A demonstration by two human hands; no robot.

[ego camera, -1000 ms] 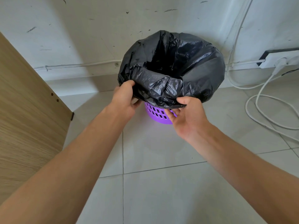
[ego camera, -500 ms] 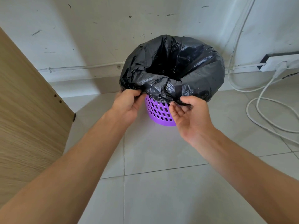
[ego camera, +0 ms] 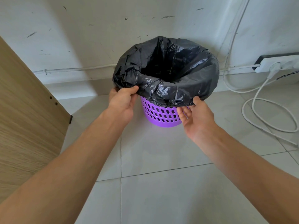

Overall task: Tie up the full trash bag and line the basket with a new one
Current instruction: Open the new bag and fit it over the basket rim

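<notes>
Stood on the floor in the corner, close to the wall: purple basket, lower half bare, upper half covered. Draped over its rim, folded outward and down: black bag, mouth wide open, inside dark, contents not discernible. No knot, no gathered neck anywhere.

Held the near-left hem: left hand, thumb on top of the plastic, fingers curled beneath, pinching the fold. Met the near-right hem: right hand, palm up, thumb laid against the bag's lower edge, fingers straight and slipped under it against the basket wall. Real grip there or only touch: could not tell for certain, though looked more like lifting with loose fingers than clenching.

Judged as early in the job. Nothing completed so far as shown: bag not off the rim, not tied, not lifted out. Fresh liner nowhere in view. Remaining, by that reading: freeing the hem all round, gathering the mouth, knotting it, pulling the bag clear, then fitting a new one and folding it over the rim.

Elsewhere: wooden panel at the left, white cables looped on the tiles at the right, running to a power strip on the wall.
</notes>
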